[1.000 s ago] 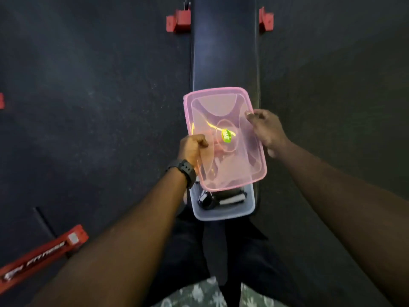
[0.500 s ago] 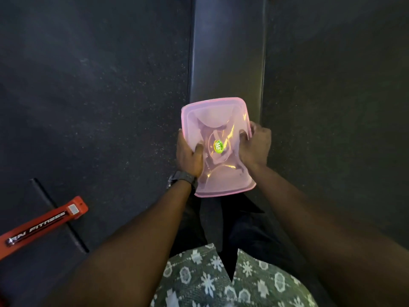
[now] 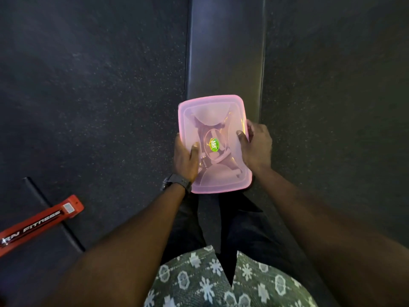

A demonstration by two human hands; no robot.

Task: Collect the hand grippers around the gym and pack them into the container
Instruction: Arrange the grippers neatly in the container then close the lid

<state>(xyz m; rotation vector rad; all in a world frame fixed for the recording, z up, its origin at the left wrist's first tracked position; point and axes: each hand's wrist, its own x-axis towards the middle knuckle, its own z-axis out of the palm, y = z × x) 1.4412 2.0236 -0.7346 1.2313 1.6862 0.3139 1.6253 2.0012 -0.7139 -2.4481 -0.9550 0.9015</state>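
Note:
A translucent pink lid (image 3: 212,116) with a green sticker (image 3: 214,145) lies on top of the container, which rests on a black gym bench (image 3: 225,52). Dim shapes of hand grippers show through the lid. My left hand (image 3: 184,159) grips the lid's left edge, thumb on top and fingers wrapped down the side. My right hand (image 3: 257,147) grips the right edge the same way. The container's body is hidden under the lid.
Dark rubber floor surrounds the bench on both sides. A red metal equipment foot (image 3: 42,220) marked with white lettering lies at the lower left. My legs straddle the near end of the bench.
The lid was held above the open container, then lowered onto it. Both hands slid to the lid's sides and now grip there. The grippers inside went from uncovered to covered.

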